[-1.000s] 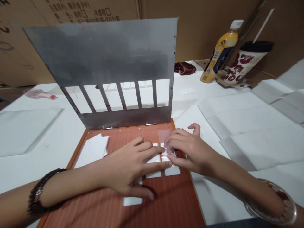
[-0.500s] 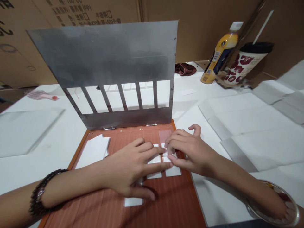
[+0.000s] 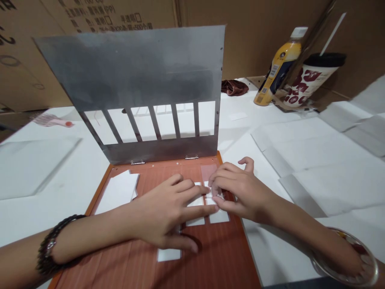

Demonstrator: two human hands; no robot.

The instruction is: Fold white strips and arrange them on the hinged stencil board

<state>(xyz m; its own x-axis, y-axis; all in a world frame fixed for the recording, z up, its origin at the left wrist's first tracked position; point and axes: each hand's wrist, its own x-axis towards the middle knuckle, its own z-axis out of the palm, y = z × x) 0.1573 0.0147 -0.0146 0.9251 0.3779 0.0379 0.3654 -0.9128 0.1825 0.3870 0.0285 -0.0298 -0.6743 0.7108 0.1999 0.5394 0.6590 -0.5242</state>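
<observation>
An orange-brown board (image 3: 210, 257) lies before me with a hinged grey metal plate (image 3: 135, 72) standing open behind it, slots cut along its lower part. Small white rectangular pieces (image 3: 219, 216) lie in a row on the board. My left hand (image 3: 162, 210) rests flat on them, fingers spread and pressing down. My right hand (image 3: 237, 188) is curled beside it, its fingertips pinching a small white piece (image 3: 210, 197) at the right end of the row. A stack of white sheets (image 3: 118, 188) sits at the board's left.
White sheets (image 3: 315, 160) and a clear sheet (image 3: 30, 164) lie on the white table. A yellow bottle (image 3: 278, 64) and a cup with a straw (image 3: 309, 78) stand at the back right by cardboard boxes. A glass dish (image 3: 361, 261) sits near my right forearm.
</observation>
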